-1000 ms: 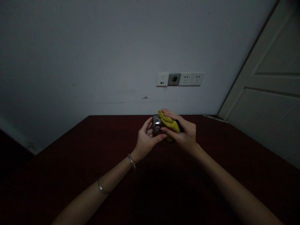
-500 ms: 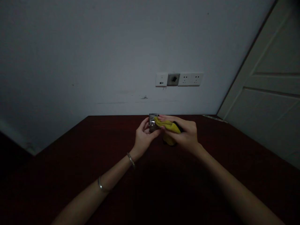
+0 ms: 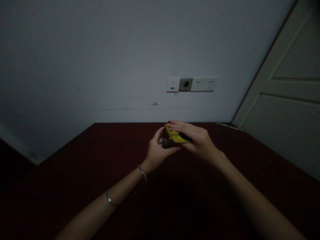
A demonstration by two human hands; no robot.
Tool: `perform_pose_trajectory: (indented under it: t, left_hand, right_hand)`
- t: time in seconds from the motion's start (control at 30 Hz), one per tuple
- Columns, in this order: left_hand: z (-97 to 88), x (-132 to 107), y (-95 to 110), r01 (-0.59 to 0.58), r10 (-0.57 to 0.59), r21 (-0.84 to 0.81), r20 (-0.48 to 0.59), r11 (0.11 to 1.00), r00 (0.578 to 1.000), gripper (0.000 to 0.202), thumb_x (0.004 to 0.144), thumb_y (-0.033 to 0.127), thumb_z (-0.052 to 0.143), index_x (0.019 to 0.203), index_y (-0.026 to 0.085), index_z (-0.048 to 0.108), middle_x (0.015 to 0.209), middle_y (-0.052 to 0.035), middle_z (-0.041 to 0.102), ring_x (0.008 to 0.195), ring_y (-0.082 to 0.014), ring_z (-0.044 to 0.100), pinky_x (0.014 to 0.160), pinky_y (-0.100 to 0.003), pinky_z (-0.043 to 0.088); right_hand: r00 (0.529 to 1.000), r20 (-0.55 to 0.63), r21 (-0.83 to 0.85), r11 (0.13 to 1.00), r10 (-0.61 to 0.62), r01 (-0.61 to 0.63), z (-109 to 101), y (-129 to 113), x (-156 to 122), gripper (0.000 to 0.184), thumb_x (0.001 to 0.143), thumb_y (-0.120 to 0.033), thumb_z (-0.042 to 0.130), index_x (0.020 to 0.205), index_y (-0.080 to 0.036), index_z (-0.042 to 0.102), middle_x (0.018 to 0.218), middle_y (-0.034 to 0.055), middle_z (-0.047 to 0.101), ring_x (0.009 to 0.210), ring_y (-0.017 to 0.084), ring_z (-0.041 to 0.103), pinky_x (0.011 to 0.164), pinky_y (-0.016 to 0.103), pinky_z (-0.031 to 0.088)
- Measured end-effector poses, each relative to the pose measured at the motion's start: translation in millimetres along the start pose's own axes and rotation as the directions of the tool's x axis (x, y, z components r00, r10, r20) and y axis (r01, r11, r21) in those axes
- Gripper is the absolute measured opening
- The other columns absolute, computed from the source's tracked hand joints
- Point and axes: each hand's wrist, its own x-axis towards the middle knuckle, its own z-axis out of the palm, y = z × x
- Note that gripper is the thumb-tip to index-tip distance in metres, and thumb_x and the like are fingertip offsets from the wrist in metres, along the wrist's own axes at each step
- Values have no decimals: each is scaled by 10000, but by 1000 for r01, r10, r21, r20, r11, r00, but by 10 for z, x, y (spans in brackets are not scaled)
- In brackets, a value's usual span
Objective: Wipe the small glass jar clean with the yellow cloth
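in the head view, the left hand (image 3: 160, 149) grips a small shiny object (image 3: 168, 143), fingers curled round its far side and thumb along the near edge; the object looks dark and glossy, maybe glass or clear plastic, though the dim light and the covering fingers leave its exact kind unclear; the right hand (image 3: 196, 136) is closed over a folded yellow cloth (image 3: 177, 137), its fingers lying on top and the cloth touching the object's right side; a black patch shows between cloth and palm, and whether it belongs to the cloth cannot be told; the object sits between the two hands, above the far part of the dark red desk (image 3: 120, 143), close to the wall (image 3: 125, 60) as seen from here; whether it rests on the wood is hard to tell.

the step in hand reads as wiping, the left hand steadying while the right works the cloth; the next move, as i judge it, calls for a firm left hold, light pressure through the cloth, and a turn of the object to bring an uncovered side under it.
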Motion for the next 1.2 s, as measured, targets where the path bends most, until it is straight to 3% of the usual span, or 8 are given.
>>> perform_pose_trajectory:
  t: [0.27, 0.47, 0.57, 0.67, 0.73, 0.97, 1.2]
  left_hand:
    - [-36, 33, -52, -3, 1, -41, -47, 999, 999, 808, 519, 188, 836, 1232, 155, 457, 1172, -143, 622, 1012, -252, 638, 868, -369, 530]
    - [-132, 132, -71, 0, -5, -38, -131, 999, 991, 762, 492, 208, 838, 1166, 126, 493, 1132, -156, 635, 995, -245, 640, 876, -357, 516]
    - [-153, 145, -25, -18, 13, -37, -129, 999, 992, 706, 543, 241, 820, 1161, 122, 501, 1132, -155, 630, 1003, -240, 632, 883, -360, 508]
    - [-125, 114, 2, -1, -4, -39, -122, 999, 993, 683, 566, 248, 817, 1156, 121, 496, 1123, -150, 625, 987, -229, 632, 884, -369, 507]
    - [-94, 89, 4, 16, -20, -39, -108, 999, 994, 694, 547, 240, 831, 1143, 132, 492, 1110, -139, 625, 969, -221, 634, 873, -371, 513]
    - [-39, 68, 26, -19, 16, -93, -26, 995, 1000, 670, 525, 242, 842, 1091, 169, 492, 1068, -102, 635, 917, -197, 643, 820, -331, 521]
    - [-85, 103, 7, -14, 7, -95, -71, 995, 997, 635, 522, 258, 830, 1061, 160, 509, 982, -78, 649, 900, -188, 633, 783, -293, 505]
  right_hand:
    - [998, 31, 15, 999, -49, 49, -28, -94, 32, 402, 836, -139, 570, 1231, -218, 562, 1195, 64, 649, 1153, 201, 575, 1019, 406, 454]
    - [996, 63, 133, 989, 62, -70, -20, -184, 55, 309, 800, -203, 654, 1109, -203, 643, 1054, 46, 712, 970, 177, 669, 862, 302, 540]
    - [989, -40, 142, 980, 144, -137, -20, -197, 57, 284, 787, -205, 670, 1071, -212, 659, 1042, 38, 718, 931, 172, 682, 826, 289, 551]
    - [953, -218, 118, 975, 211, -189, -20, -154, 33, 249, 797, -204, 654, 1045, -219, 670, 1035, 30, 722, 915, 176, 689, 812, 298, 561]
    - [936, -275, 88, 975, 221, -204, -16, -109, 8, 261, 802, -198, 641, 1060, -225, 666, 1061, 31, 714, 951, 190, 680, 847, 335, 556]
    - [980, -164, 68, 992, 112, -103, 12, -69, 9, 334, 812, -172, 613, 1144, -214, 627, 1168, 75, 664, 1115, 220, 604, 970, 417, 495]
    - [997, -81, 56, 998, 15, -10, 11, -149, 55, 347, 813, -198, 626, 1157, -244, 622, 1126, 40, 687, 1087, 205, 621, 957, 381, 510]
